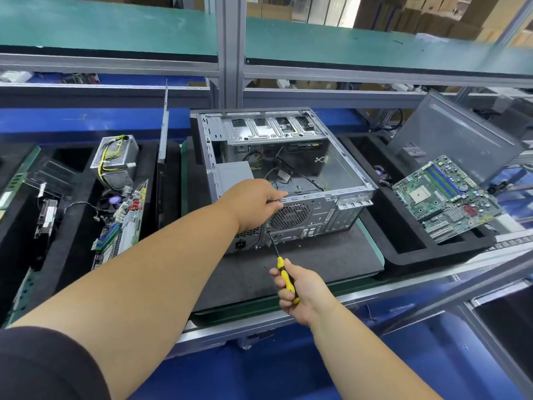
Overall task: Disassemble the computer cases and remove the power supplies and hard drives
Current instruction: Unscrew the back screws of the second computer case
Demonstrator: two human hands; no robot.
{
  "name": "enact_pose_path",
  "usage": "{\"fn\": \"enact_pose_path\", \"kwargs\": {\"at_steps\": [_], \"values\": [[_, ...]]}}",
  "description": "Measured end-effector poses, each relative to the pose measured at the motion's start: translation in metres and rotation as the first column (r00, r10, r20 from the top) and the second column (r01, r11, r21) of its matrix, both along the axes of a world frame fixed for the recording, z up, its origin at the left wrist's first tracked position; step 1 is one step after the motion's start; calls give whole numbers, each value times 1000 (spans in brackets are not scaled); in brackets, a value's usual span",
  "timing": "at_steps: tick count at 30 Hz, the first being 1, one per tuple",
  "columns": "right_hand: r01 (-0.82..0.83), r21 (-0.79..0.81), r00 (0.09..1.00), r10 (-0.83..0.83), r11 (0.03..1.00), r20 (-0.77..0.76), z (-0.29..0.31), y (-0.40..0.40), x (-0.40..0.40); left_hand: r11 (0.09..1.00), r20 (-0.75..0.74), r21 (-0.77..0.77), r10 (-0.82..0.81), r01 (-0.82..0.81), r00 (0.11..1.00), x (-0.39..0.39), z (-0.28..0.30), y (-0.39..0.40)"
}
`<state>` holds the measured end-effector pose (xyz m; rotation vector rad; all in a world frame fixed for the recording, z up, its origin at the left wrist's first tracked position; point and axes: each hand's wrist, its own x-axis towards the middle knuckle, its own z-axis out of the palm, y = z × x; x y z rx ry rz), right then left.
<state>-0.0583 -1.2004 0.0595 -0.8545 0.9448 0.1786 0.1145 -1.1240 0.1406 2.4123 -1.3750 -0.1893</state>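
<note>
While the open case (277, 174) lies on its side on a dark mat (317, 264) at the middle of the table (288, 319), the left hand (253, 203) grips the top edge of its rear panel. The right hand (300, 290) clasps a yellow screwdriver (284, 272), tip at the rear panel beside the fan grille (290, 216). A power supply (115, 160) sits in the left tray (75, 215); a motherboard (447, 194) leans on the right tray (403, 255).

Hidden and cut-off parts
The left hand (253, 204) covers the case's (288, 168) rear corner; the screwdriver (284, 272) tip is too small to tell.
</note>
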Motion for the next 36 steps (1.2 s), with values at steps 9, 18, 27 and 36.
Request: {"fn": "enact_pose_path", "kwargs": {"at_steps": [9,18,27,36], "values": [[-302,-812,953,182,499,-242,-4,-4,-1,1000,-14,-16,3,-3,1000,0,-1,1],[38,-207,998,-49,978,-46,-3,0,5,1000,-15,-25,0,-1,1000,1,-2,0],[-147,-445,988,114,883,-100,7,-6,3,1000,-2,-22,2,-2,1000,0,0,0],[35,65,999,-35,997,-2,-3,-5,-6,1000,-7,-13,9,-9,1000,1,-2,0]]}}
